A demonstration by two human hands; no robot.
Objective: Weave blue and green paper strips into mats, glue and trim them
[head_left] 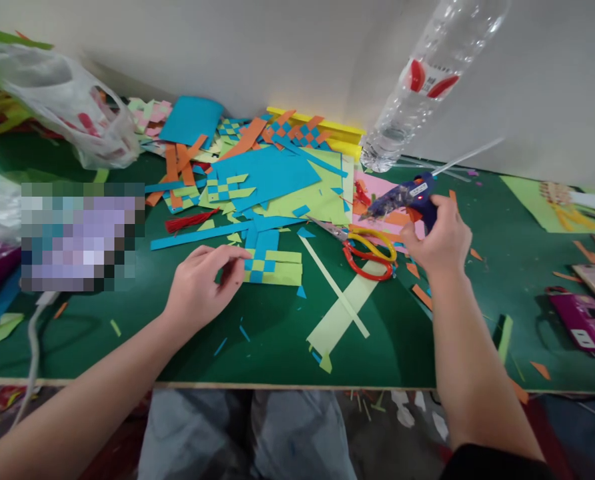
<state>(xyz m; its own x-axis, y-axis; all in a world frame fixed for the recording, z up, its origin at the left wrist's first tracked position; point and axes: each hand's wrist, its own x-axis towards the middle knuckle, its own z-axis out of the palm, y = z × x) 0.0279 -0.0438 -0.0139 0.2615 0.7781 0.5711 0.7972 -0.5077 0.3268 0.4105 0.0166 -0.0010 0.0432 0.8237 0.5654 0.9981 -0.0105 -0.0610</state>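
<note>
My left hand [205, 283] is closed at the left edge of a small woven piece of blue and light-green paper strips [272, 265], thumb and forefinger pinching it against the table. Loose blue and green strip ends stick out from its top and right. My right hand [442, 233] grips the handle of a dark blue hot glue gun [407, 199], whose nozzle points left. A clear glue stick [470, 155] pokes out of the gun's back. Just below the nozzle lie scissors [370, 253] with red and yellow handles.
Coloured paper sheets [272, 173] and woven scraps pile up at the back. A water bottle [432, 80] leans against the wall. At left are a plastic bag [77, 107] and a blurred-out device [82, 237] on a cable. A purple box [582, 320] lies right.
</note>
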